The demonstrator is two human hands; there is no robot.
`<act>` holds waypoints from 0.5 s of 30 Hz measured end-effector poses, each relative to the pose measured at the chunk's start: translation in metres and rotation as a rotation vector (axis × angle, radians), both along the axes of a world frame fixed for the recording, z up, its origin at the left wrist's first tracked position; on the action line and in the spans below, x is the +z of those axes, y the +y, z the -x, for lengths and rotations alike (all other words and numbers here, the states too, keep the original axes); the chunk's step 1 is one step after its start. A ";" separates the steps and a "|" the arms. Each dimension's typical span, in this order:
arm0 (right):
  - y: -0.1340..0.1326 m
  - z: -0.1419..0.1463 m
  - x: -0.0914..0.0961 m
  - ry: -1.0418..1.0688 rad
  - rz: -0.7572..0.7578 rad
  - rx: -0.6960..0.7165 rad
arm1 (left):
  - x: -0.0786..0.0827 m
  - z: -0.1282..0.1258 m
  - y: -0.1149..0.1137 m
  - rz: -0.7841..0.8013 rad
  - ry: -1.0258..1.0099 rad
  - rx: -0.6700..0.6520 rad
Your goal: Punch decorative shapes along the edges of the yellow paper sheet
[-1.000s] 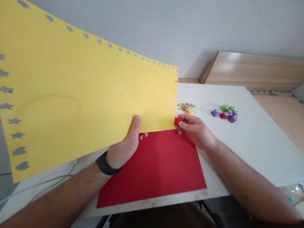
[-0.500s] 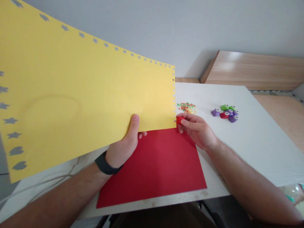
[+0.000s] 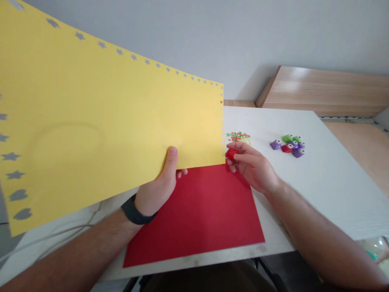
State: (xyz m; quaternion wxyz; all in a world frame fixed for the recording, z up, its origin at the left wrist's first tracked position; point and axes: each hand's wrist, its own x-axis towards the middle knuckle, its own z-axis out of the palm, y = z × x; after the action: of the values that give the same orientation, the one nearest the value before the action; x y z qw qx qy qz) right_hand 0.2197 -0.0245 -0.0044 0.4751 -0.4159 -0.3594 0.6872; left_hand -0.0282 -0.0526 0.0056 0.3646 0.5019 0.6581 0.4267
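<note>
A big sheet of yellow paper (image 3: 115, 113) is held up above the table, its edges lined with punched stars, hearts and smaller shapes. My left hand (image 3: 161, 182) grips its lower edge, thumb in front and fingers behind. At the sheet's lower right corner, my right hand (image 3: 252, 164) holds a small red craft punch (image 3: 232, 154) between thumb and fingers. Whether the paper sits in the punch's slot I cannot tell. Under both hands, a red sheet of paper (image 3: 197, 215) lies on the table.
Loose green, orange and yellow paper cut-outs (image 3: 238, 137) lie behind my right hand. Several green, purple and red punches (image 3: 287, 147) are grouped on the white table (image 3: 328, 190) to the right. A wooden panel (image 3: 328, 91) stands at the back; cables (image 3: 63, 233) run at left.
The red punch has turned in my right hand, and the fingers have loosened and shifted around it. The yellow sheet's left side has moved slightly left.
</note>
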 end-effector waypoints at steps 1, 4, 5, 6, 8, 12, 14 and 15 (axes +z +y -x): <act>0.000 0.001 0.001 0.015 0.010 0.007 | 0.001 -0.001 0.000 -0.003 -0.005 -0.003; -0.001 0.002 0.004 0.031 0.052 0.041 | 0.000 -0.001 -0.001 -0.015 -0.032 -0.003; -0.002 0.003 0.004 0.030 0.064 0.055 | -0.002 0.000 -0.001 -0.017 -0.050 0.000; -0.002 0.003 0.004 0.027 0.070 0.070 | -0.003 0.001 -0.001 -0.015 -0.068 -0.001; -0.003 0.003 0.003 0.019 0.061 0.095 | -0.008 0.003 -0.001 -0.011 -0.104 -0.011; -0.004 0.002 -0.001 -0.023 0.005 0.109 | -0.015 0.007 -0.001 -0.002 -0.140 -0.031; -0.005 0.001 -0.003 -0.047 -0.020 0.114 | -0.017 0.007 -0.001 -0.010 -0.155 -0.034; -0.006 0.001 -0.003 -0.055 -0.027 0.120 | -0.017 0.008 0.000 -0.014 -0.157 -0.038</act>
State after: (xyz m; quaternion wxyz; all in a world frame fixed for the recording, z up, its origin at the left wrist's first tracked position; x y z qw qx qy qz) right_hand 0.2191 -0.0303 -0.0077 0.4286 -0.4058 -0.4057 0.6979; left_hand -0.0358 -0.0528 -0.0116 0.4197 0.4818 0.6147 0.4625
